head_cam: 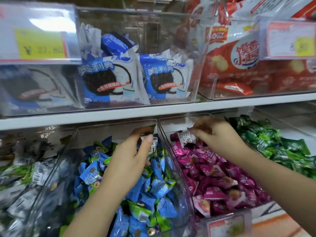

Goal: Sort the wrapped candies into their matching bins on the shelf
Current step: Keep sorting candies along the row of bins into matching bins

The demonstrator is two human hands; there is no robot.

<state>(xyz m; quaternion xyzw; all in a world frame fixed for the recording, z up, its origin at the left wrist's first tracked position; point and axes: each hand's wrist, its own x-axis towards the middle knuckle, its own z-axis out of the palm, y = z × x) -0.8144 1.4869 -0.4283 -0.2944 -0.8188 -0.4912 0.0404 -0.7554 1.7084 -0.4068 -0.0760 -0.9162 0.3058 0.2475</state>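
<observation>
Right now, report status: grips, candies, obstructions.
Left grip pinching white candy over blue bin. Right grip pinching another white candy over pink bin. Shelf board close overhead.

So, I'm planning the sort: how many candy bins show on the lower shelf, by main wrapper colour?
Blue candies: 1 bin
Pink candies: 1 bin
Green candies: 1 bin
Black-and-white candies: 1 bin, blurred at the far left
Total: 4 bins
</observation>
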